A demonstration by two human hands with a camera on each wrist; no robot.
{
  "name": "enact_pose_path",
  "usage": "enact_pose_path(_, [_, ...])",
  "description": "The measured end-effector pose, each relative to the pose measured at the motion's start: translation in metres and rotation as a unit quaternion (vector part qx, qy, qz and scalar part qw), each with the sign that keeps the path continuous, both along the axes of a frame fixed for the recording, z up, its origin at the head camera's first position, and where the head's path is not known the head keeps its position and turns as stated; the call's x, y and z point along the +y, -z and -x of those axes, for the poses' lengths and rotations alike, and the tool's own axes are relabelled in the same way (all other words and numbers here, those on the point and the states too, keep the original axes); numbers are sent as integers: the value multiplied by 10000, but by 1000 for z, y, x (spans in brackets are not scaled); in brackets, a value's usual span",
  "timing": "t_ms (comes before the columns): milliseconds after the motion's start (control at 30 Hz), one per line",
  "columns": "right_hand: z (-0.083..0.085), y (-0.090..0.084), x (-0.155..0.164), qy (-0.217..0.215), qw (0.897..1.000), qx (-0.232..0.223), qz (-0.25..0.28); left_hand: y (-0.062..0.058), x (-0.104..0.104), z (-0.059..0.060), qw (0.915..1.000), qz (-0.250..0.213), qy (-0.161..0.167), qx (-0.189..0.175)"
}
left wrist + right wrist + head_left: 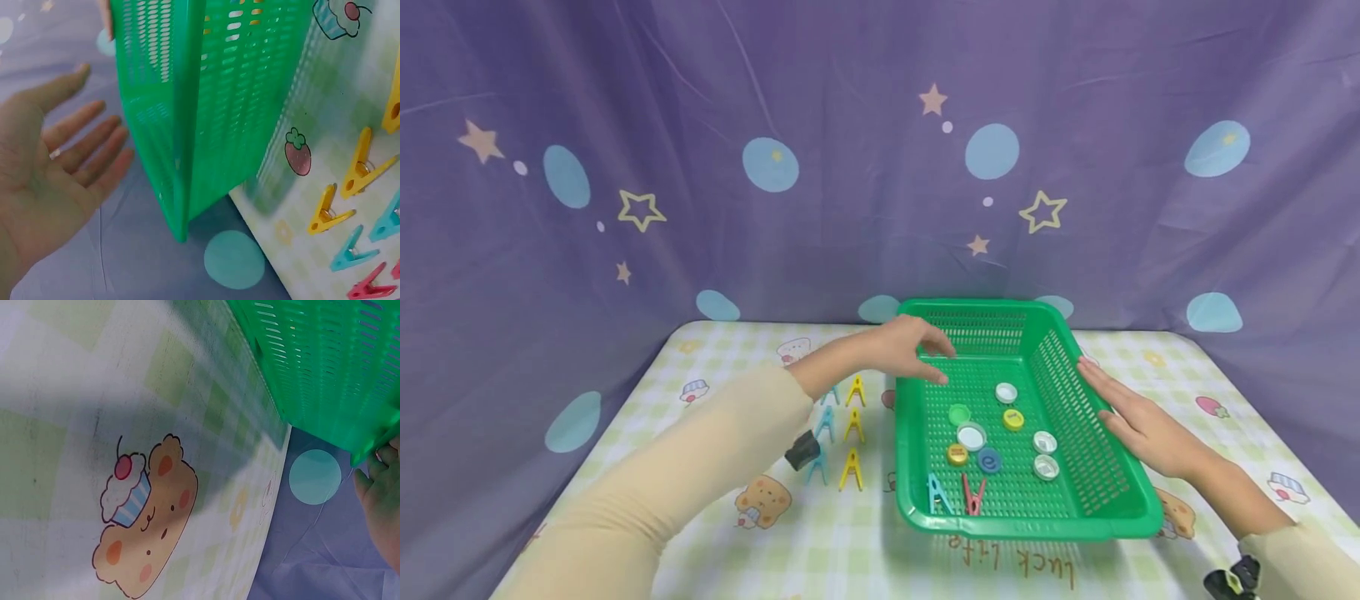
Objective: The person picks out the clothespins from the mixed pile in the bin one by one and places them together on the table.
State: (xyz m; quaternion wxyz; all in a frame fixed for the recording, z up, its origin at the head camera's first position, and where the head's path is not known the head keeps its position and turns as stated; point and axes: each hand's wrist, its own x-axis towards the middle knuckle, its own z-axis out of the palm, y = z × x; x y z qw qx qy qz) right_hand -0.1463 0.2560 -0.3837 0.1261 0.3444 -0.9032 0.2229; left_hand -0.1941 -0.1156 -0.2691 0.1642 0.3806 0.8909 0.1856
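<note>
A green plastic basket (1030,527) stands on the table, holding several bottle caps, among them a yellow cap (1013,419) and a blue cap (989,461). A blue clothespin (937,495) and a red clothespin (973,495) lie at its near end. My left hand (898,346) hovers over the basket's left rim, fingers spread and nothing in them; the left wrist view shows its bare palm (37,181). My right hand (1142,425) lies along the right rim with fairly straight fingers, and in the right wrist view its fingertips are right at the rim.
Left of the basket, yellow clothespins (852,425) and blue clothespins (825,423) lie in rows, partly behind my left forearm. A red clothespin (370,286) shows beside them in the left wrist view. Behind the checked tablecloth (715,533) hangs a purple curtain (850,225).
</note>
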Motion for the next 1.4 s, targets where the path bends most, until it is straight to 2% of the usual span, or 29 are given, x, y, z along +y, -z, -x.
enact_pose_path(100, [1,1,0,2,10000,7,-11,3,17,-1,9980,217,539,-240])
enact_pose_path(233, [1,1,0,-2,10000,11,-14,5,41,-7,9897,630,1191,-482])
enact_pose_path(433, [0,0,0,-1,10000,27,-32,-6,80,-7,9763,1300,1710,-258])
enact_pose_path(533, [0,0,-1,8,10000,-36,-27,-12,97,-5,9703,1559,1842,-189])
enact_pose_path(600, [0,0,-1,31,9999,-100,-26,-12,105,-5,9655,1739,1927,-205])
enact_pose_path(667, [-1,1,-2,14,9999,-113,-9,-5,111,-8,9598,1936,2014,-273])
enact_pose_path(833, [0,0,-2,-116,9999,7,59,28,118,-24,9432,2436,2167,-640])
enact_pose_path(933, [1,-2,-2,-114,9999,41,72,42,119,-32,9347,2671,2212,-779])
enact_pose_path(1033, [2,-2,-1,-56,10000,33,71,51,120,-35,9258,2911,2318,-666])
enact_pose_path(1167, [3,-2,-1,-10,10000,-8,65,61,120,-38,9090,3260,2572,-361])
enact_pose_path(1400, [4,0,1,5,10000,20,65,73,123,-43,9002,3456,2648,57])
